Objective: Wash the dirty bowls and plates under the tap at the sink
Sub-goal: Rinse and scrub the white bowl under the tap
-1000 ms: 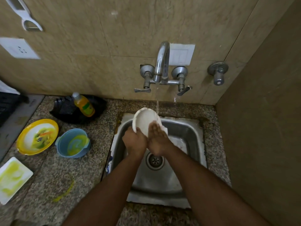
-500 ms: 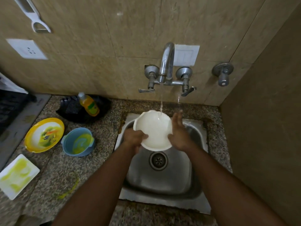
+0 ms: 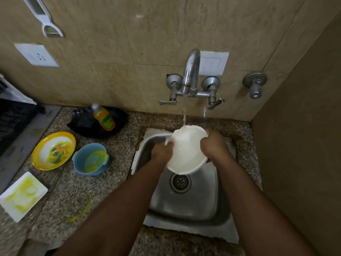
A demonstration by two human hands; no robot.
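One white bowl (image 3: 185, 152), round, smooth and glossy, is held over the steel sink (image 3: 186, 204), tilted, with its far rim under the thin stream of water from the tap (image 3: 191, 71). The left hand (image 3: 162, 151) grips the bowl's left rim, fingers curled round it; the right hand (image 3: 215, 145) grips the right rim, fingers curled over the edge. The sink is a rectangular basin of brushed metal with one round drain, set in the speckled granite tabletop (image 3: 73, 191) at its right end.

Three soiled dishes stand near the tabletop's left edge, well apart from the sink: one round yellow-rimmed plate (image 3: 53, 150), one blue bowl (image 3: 91, 158) with small side handles just beside it, and one square white plate (image 3: 22, 196) smeared yellow-green at the near left corner. One plastic bottle (image 3: 103, 117) of yellow liquid lies across a black pan (image 3: 118, 124) at the tabletop's back edge.
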